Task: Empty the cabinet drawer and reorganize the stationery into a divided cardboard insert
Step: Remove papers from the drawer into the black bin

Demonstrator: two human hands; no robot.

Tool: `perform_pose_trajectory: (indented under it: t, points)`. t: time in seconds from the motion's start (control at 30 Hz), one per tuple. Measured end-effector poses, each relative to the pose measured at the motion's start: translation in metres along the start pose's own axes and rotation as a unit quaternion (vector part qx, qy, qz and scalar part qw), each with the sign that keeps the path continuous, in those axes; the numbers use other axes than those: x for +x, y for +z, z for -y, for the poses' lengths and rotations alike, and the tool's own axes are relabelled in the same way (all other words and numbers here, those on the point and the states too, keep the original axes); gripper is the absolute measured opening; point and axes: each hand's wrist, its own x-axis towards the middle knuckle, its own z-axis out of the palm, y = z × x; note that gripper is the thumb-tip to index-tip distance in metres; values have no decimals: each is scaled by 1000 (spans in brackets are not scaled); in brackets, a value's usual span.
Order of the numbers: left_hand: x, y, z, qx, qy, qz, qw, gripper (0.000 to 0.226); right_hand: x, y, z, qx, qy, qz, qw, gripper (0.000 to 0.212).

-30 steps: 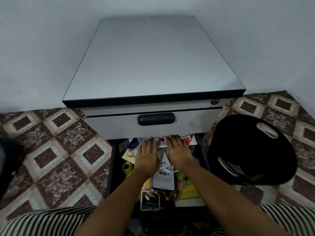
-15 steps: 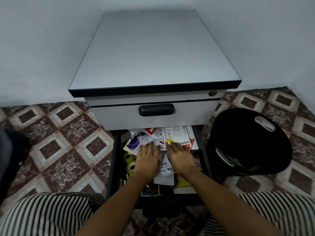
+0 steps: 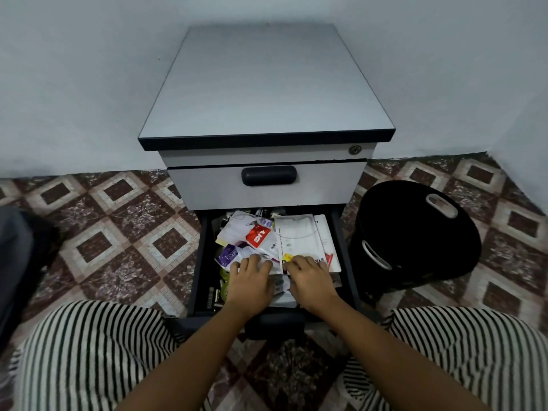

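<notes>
Drawer (image 3: 202,256): emptying step, seemingly barely begun. Left hand (image 3: 251,284), right hand (image 3: 312,284): fingers (image 3: 255,262) flat on stationery packets (image 3: 258,237) beneath, gripping nothing. Next, likely: gather, lift out.

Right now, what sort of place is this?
Probably a home or small office corner: a grey drawer cabinet against a plain wall, patterned floor tiles, and an open drawer crammed with stationery packets.
</notes>
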Motion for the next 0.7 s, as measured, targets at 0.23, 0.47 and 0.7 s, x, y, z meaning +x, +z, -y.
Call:
perform_pose_trajectory:
  t: [0.23,0.47,0.7]
  points:
    - [-1,-10,-5,-10,-48,-12,999,43,-10,-6,1,50,5,-18,999,39]
    - [28,-29,-7,-89,-162,-58,981,42,17,-31,-6,101,199,-76,972,41]
    - [46,-31,-10,-153,-272,13,950,62,31,-27,-15,153,318,63,934,78]
